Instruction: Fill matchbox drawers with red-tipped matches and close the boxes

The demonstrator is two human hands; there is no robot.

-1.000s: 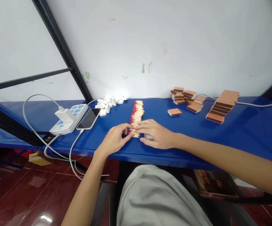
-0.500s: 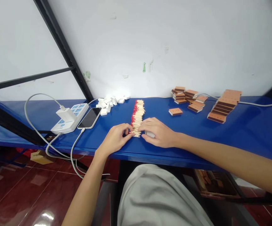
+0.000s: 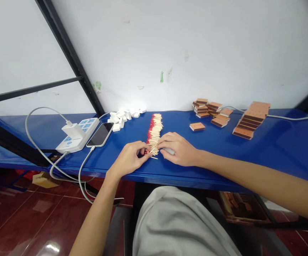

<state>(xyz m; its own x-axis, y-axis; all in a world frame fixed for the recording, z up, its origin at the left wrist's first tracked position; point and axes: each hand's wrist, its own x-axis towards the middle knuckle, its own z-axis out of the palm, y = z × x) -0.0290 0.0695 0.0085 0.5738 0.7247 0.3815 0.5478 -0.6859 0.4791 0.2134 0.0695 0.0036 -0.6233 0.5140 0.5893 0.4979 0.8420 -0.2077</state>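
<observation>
A long row of red-tipped matches [image 3: 155, 129] lies on the blue table [image 3: 183, 140], red heads to the left. At its near end my left hand [image 3: 132, 155] is closed, thumb and forefinger pinching a few matches whose red heads show inside the curl of the fingers. My right hand [image 3: 179, 149] is curled on the other side of the row, fingertips at the matches' plain ends. Under its palm it holds a small white matchbox tray [image 3: 169, 150], mostly covered by the fingers. One loose match lies just in front of the row's near end.
White trays [image 3: 120, 119] lie heaped at the back left. Matchbox sleeves stand in a small pile [image 3: 202, 108] and a leaning stack [image 3: 252, 119] on the right, with a single box [image 3: 197, 126] nearer. A phone [image 3: 100, 135] and power strip [image 3: 77, 135] with cables lie left.
My left fingers have drawn several matches at the near end closer together, and their red heads now show in the grip. My right hand stays almost in place, still around the white tray.
</observation>
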